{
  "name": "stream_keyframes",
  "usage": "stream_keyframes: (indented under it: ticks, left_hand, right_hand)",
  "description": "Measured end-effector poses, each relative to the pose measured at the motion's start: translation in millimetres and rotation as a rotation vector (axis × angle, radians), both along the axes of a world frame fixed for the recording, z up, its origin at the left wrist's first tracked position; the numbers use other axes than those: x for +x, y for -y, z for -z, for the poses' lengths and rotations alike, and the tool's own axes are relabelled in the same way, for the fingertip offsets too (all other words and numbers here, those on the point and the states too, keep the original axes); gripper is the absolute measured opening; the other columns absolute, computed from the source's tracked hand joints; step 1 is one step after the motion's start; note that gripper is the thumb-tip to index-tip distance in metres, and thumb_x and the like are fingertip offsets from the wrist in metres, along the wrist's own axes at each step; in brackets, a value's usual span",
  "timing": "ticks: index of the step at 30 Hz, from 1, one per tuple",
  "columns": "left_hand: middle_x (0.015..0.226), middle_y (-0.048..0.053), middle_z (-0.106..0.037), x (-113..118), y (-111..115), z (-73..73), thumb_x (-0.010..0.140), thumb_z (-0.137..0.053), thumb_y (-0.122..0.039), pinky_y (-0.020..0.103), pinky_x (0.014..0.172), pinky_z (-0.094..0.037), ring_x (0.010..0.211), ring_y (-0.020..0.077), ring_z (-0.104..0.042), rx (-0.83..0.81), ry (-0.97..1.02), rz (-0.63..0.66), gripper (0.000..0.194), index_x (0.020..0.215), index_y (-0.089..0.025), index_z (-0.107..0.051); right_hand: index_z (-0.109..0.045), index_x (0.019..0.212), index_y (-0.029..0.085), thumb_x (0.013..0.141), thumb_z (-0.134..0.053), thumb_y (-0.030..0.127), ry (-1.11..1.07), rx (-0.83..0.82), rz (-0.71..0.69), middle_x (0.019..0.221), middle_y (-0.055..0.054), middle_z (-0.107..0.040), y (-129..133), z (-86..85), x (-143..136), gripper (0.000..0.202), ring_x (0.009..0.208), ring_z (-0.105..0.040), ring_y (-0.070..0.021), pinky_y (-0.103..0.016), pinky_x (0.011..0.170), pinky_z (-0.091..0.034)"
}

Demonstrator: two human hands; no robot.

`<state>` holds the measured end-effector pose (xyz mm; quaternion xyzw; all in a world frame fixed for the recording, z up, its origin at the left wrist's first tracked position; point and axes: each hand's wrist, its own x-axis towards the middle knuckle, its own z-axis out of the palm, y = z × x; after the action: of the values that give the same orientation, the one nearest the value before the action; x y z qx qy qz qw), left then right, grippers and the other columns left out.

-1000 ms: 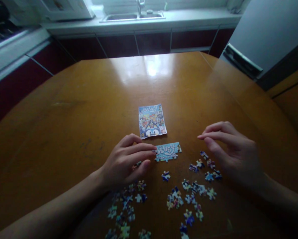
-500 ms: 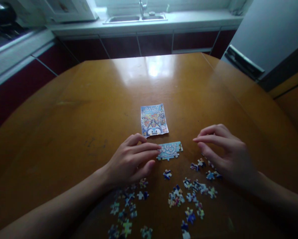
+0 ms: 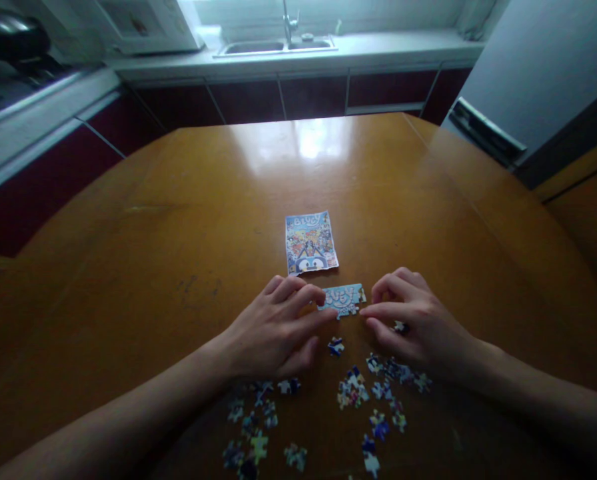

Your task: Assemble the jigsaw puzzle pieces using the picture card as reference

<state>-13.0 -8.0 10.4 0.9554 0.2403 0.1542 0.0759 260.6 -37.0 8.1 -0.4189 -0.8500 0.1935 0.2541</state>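
A joined strip of jigsaw puzzle (image 3: pixel 346 298), light blue with white lettering, lies flat on the wooden table. My left hand (image 3: pixel 283 327) is open, fingers spread, with a fingertip on the strip's lower edge and part of its left end covered. By the lower right corner is my right hand (image 3: pixel 413 317), its index finger and thumb slightly apart and no piece visible between them. Just beyond the strip lies a small printed picture sheet (image 3: pixel 311 243) with a blue cartoon dog. A loose dark-blue and white puzzle piece (image 3: pixel 336 346) rests between my hands.
Loose puzzle pieces lie in a left group (image 3: pixel 258 443) and a right group (image 3: pixel 353 388) nearer me; my right hand hides some. The brown table (image 3: pixel 203 180) stretches to a counter with a sink (image 3: pixel 256 47). A fridge (image 3: pixel 543 80) stands at the right.
My right hand has moved left and nearer, to the strip's lower right corner. My left index finger has shifted right along the lower edge. The view has tilted slightly.
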Motion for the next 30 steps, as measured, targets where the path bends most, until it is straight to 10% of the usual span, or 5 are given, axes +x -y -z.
stream_keyframes:
  ticks: [19, 30]
  left_hand:
    - [0.131, 0.009, -0.051, 17, 10, 3.8, 0.088, -0.055, -0.023, 0.051, 0.098, -0.039, 0.117, 0.0314, -0.041, -0.176, -0.046, -0.043, 0.053, 0.140, -0.027, -0.049]
    - [0.119, 0.009, -0.058, 5, -5, 0.0, 0.095, -0.048, -0.016, 0.046, 0.094, -0.041, 0.111, 0.0251, -0.048, -0.112, 0.346, -0.263, 0.033, 0.126, -0.022, -0.058]
  right_hand:
    - [-0.074, 0.092, 0.025, 0.092, -0.059, 0.028, 0.055, -0.038, -0.014, 0.095, -0.007, -0.062, 0, 4.2, -7, 0.015, 0.094, -0.049, -0.0241, -0.043, 0.084, -0.039]
    - [-0.072, 0.087, 0.024, 0.098, -0.050, 0.029, -0.379, 0.087, 0.420, 0.090, -0.005, -0.063, -35, 5.9, 20, 0.026, 0.094, -0.057, -0.0229, -0.043, 0.084, -0.044]
